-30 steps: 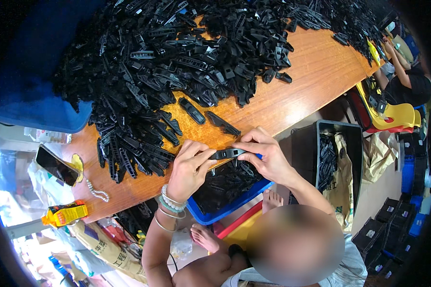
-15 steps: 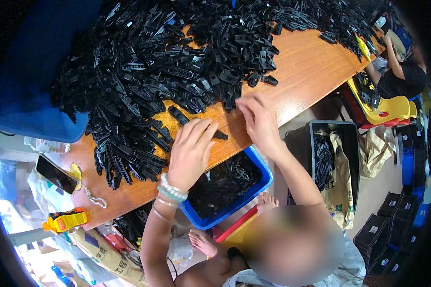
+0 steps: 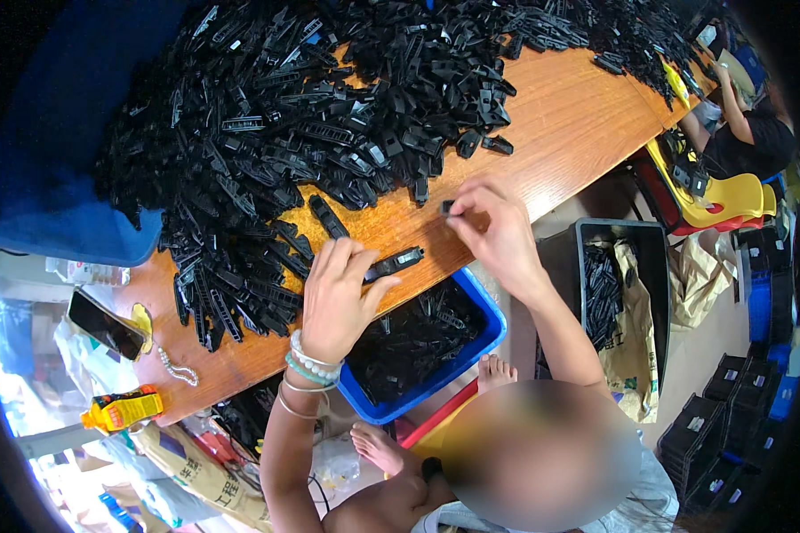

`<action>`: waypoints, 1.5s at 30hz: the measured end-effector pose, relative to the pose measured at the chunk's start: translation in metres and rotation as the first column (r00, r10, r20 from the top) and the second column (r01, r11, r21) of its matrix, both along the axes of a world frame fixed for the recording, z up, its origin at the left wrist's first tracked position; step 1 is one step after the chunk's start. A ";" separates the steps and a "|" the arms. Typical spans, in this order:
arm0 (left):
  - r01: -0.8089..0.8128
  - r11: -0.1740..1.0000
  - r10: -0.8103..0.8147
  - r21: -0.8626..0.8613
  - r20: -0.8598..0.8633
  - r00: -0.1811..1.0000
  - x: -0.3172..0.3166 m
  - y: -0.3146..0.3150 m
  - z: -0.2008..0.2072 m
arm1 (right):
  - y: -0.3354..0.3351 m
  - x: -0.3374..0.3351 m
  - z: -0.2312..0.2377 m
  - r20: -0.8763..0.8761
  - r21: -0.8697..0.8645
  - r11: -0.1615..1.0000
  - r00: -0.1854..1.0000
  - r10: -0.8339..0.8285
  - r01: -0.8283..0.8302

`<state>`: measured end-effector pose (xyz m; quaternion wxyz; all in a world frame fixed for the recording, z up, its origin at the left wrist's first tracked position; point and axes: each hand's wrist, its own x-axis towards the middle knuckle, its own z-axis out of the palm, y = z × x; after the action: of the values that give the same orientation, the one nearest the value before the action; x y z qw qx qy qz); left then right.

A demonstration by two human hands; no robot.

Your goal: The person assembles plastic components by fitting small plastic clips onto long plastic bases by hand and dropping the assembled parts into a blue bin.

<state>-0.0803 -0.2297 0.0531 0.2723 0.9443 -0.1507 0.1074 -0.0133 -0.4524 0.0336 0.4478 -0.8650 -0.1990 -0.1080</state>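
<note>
My left hand (image 3: 336, 289), with beaded bracelets at the wrist, is at the table's near edge. Its thumb and forefinger close around one end of a long black plastic part (image 3: 398, 263). Another long black part (image 3: 328, 217) lies by its fingertips. Over the wood to the right, my right hand (image 3: 498, 233) pinches a small dark piece (image 3: 447, 207), mostly covered by the fingers. A large heap of black plastic parts (image 3: 284, 133) spreads beyond both hands.
Below the wooden table's (image 3: 560, 115) edge sits a blue bin (image 3: 493, 333) of black parts. A dark crate (image 3: 658, 266) stands to its right. A phone (image 3: 102, 322), a bead string (image 3: 180, 369) and an orange bottle (image 3: 123, 409) lie left. Another person (image 3: 751, 142) sits far right.
My right hand has drawn back slightly from the heap's edge, and a small dark piece now shows in its fingers. My left hand has shifted a little left, uncovering more of the long part.
</note>
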 end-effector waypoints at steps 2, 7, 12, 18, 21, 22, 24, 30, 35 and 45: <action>-0.024 0.998 0.022 -0.065 -0.029 0.999 -0.005 0.004 -0.012 | 0.013 -0.013 0.009 -0.266 0.327 0.943 0.951 0.158 -0.065; -0.041 0.986 0.033 -0.163 -0.048 0.998 -0.006 0.005 -0.015 | 0.025 -0.019 -0.013 -0.178 0.362 0.867 0.888 0.424 -0.342; -0.008 0.977 0.004 -0.212 -0.021 1.000 -0.009 0.007 -0.018 | 0.011 -0.015 -0.012 -0.146 0.172 0.932 0.928 0.344 -0.318; 0.025 0.969 -0.024 -0.247 0.006 1.000 -0.009 0.010 -0.022 | 0.002 -0.012 -0.009 -0.134 0.039 0.946 0.936 0.325 -0.323; 0.022 0.966 -0.024 -0.259 -0.006 1.000 -0.009 0.010 -0.024 | 0.000 -0.016 -0.015 -0.182 0.174 0.946 0.935 0.304 -0.273; 0.020 0.965 -0.023 -0.261 -0.007 1.000 -0.009 0.010 -0.024 | -0.001 -0.018 -0.017 -0.208 0.278 0.934 0.935 0.287 -0.225; 0.033 0.964 -0.033 -0.265 0.003 0.999 -0.008 0.011 -0.024 | 0.002 -0.019 -0.015 -0.185 0.192 0.947 0.938 0.293 -0.258; 0.101 0.949 -0.091 -0.297 0.046 0.995 -0.005 0.005 -0.027 | 0.014 -0.016 -0.012 -0.139 0.085 0.945 0.935 0.326 -0.316; 0.080 0.970 -0.077 -0.231 0.026 0.997 -0.005 0.007 -0.023 | 0.020 -0.023 -0.013 -0.122 0.013 0.958 0.951 0.286 -0.286; -0.077 0.986 0.043 0.147 0.226 0.973 0.033 0.033 -0.010 | 0.015 0.048 0.001 0.085 0.013 1.000 0.996 -0.001 0.000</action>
<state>-0.0469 -0.1963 0.0433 0.1762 0.9487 -0.1594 0.2085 0.0350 -0.4375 0.0345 0.4446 -0.8566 -0.2172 -0.1462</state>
